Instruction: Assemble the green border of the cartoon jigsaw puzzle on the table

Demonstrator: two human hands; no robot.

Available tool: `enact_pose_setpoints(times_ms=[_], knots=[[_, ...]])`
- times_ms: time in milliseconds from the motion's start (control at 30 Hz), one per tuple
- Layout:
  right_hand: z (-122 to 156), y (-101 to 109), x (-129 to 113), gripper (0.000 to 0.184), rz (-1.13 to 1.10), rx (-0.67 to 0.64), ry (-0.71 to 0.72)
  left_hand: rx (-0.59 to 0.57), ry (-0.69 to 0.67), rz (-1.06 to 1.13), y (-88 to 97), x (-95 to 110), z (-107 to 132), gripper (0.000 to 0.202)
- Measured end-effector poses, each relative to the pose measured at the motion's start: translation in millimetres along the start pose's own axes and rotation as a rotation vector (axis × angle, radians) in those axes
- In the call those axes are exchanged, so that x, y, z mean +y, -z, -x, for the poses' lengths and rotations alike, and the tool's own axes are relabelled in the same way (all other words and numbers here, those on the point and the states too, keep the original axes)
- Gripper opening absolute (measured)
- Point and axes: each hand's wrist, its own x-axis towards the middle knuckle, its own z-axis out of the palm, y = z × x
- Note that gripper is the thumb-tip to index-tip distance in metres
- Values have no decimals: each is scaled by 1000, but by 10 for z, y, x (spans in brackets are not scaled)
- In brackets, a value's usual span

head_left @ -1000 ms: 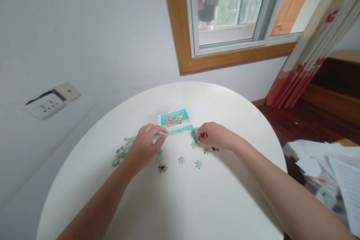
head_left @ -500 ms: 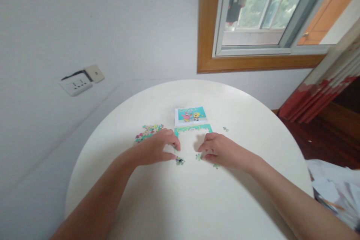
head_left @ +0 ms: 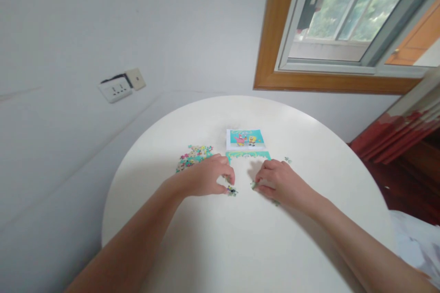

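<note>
Both my hands are over a partly joined jigsaw puzzle on a round white table. Its teal border strip [head_left: 248, 154] runs along the far side. My left hand [head_left: 211, 176] is at the left edge, thumb and curved fingers apart. The thumb tip touches or nearly touches a small dark-and-green puzzle piece cluster [head_left: 232, 191]. Across from it, my right hand [head_left: 278, 181] pinches a pale green puzzle piece [head_left: 254, 185], partly hidden by the fingers. Another puzzle piece [head_left: 276, 202] lies just below this hand. Behind the border is a picture card [head_left: 246, 139] with cartoon figures.
A heap of loose puzzle pieces [head_left: 194, 156] lies beyond my left hand. One pale piece [head_left: 288, 160] is off to the right. The white table [head_left: 227, 242] meets a wall with a socket [head_left: 117, 89]. A window and red-and-white curtain [head_left: 388, 130] are to the right.
The view has shifted, so the table appears farther right. My right hand has closed in on the pale green piece, now more covered by its fingers. My left hand stays by the left edge.
</note>
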Motion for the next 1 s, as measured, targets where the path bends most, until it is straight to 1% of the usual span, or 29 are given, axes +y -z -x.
enact_pose_setpoints(times_ms=[100, 233, 333, 433, 533, 633, 733, 867, 1000], knots=[[-4, -16, -132, 15, 70, 24, -12, 11, -11, -1, -25, 11, -14, 8], [-26, -122, -306, 19, 21, 74, 61, 38, -18, 19, -90, 30, -45, 9], [-51, -205, -347, 18, -21, 65, 62, 54, -16, 25, -116, 43, -56, 10], [-71, -232, -302, 16, -90, 56, 35, 53, -30, 36, -87, 45, -39, 13], [-70, -199, -235, 14, -128, 40, 26, 50, -34, 21, -38, 52, -13, 16], [-54, -141, -196, 14, -84, 38, 10, 29, 11, -23, -29, 79, -11, 15], [-40, -93, -174, 18, -43, 23, 1, 7, 41, -46, -60, 112, -35, 14], [-29, -52, -115, 22, -80, 10, 35, 16, 26, -33, -109, 125, -65, 12], [-10, 7, 4, 24, -116, 24, 95, 29, -8, -20, -144, 120, -76, 9]])
